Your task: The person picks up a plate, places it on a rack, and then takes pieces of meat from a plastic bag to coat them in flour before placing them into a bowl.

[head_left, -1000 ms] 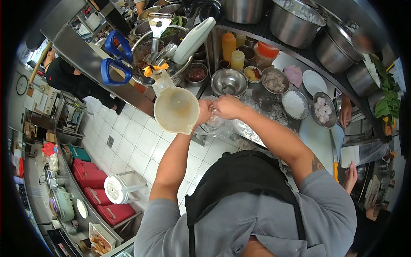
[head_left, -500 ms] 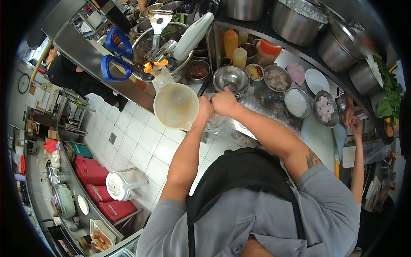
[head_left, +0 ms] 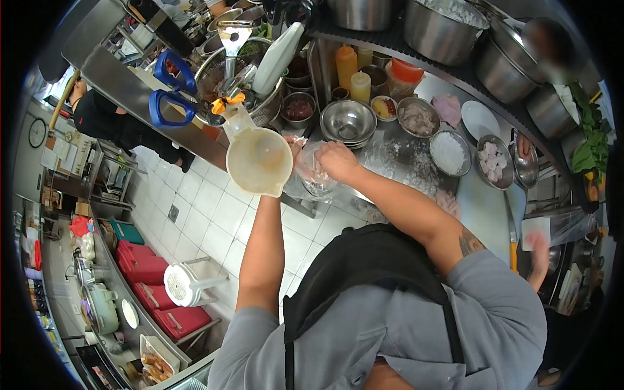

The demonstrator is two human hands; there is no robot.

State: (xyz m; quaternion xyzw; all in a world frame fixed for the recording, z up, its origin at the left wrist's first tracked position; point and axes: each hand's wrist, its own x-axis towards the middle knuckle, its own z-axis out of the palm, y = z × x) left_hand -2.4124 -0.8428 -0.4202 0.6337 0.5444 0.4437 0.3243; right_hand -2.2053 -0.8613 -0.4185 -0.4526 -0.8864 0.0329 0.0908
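Observation:
A clear plastic bag [head_left: 313, 177] stretches between my two hands over the near edge of the steel counter. My right hand [head_left: 338, 161] has its fingers curled closed on the bag's right side. On the bag's left side is my left hand [head_left: 297, 149], closed on the plastic and partly hidden behind a hanging translucent measuring jug [head_left: 260, 161]. What lies inside the bag is hard to make out. Just beyond my right hand sit stacked empty steel bowls [head_left: 348, 121].
On the counter stand a bowl of white powder [head_left: 450, 153], a bowl of pale pieces [head_left: 494, 162], squeeze bottles [head_left: 360, 88] and a knife [head_left: 513, 242] on a cutting board [head_left: 484, 211]. Blue-handled scissors [head_left: 172, 107] hang at left. A co-worker's hand [head_left: 538, 240] is at right.
My hands have moved apart, the left going left and upward, and the bag now spreads between them. At right, the co-worker's arm has drawn back from the bowls.

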